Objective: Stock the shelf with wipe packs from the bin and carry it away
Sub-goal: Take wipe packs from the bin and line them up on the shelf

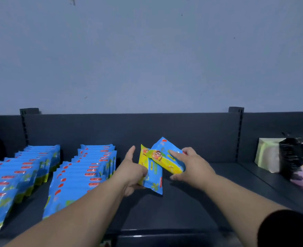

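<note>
Two blue and yellow wipe packs are held over the dark shelf (182, 207), right of two stocked rows. My left hand (132, 172) grips one wipe pack (153, 182) by its left side, thumb raised. My right hand (191, 164) holds a second wipe pack (166, 157) that lies tilted across the top of the first, index finger stretched over its face. One row of upright packs (86, 173) stands just left of my left hand, another row (20, 175) at the far left. The bin is out of view.
The shelf's dark back panel (129, 132) rises behind the packs, with slotted uprights at both sides. On the neighbouring shelf section at the right stand a pale green and white package (268, 154) and black and pink packs (300, 161). A plain grey wall is above.
</note>
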Demonstrator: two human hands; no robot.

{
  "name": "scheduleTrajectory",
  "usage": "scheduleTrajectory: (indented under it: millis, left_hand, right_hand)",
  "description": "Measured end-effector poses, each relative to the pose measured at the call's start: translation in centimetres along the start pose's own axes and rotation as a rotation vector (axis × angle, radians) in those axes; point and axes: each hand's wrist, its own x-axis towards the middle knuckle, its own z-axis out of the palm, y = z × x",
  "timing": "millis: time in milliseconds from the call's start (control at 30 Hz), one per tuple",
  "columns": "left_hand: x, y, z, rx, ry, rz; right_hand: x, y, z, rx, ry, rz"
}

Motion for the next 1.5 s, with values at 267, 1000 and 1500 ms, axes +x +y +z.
scheduleTrajectory:
  millis: [267, 1000, 1500]
  left_hand:
    - [3.8, -0.5, 2.9, 0.033, 0.002, -0.054]
    - [7.3, -0.6, 1.6, 1.321, 0.078, -0.208]
    - [8.8, -2.0, 1.8, 1.332, -0.201, -0.102]
  right_hand:
    - [5.2, 4.1, 2.1, 0.042, -0.103, -0.153]
    - [10.1, 4.5, 5.0, -0.327, -0.125, -0.341]
    - [6.4, 3.5, 4.1, -0.021, -0.157, -0.352]
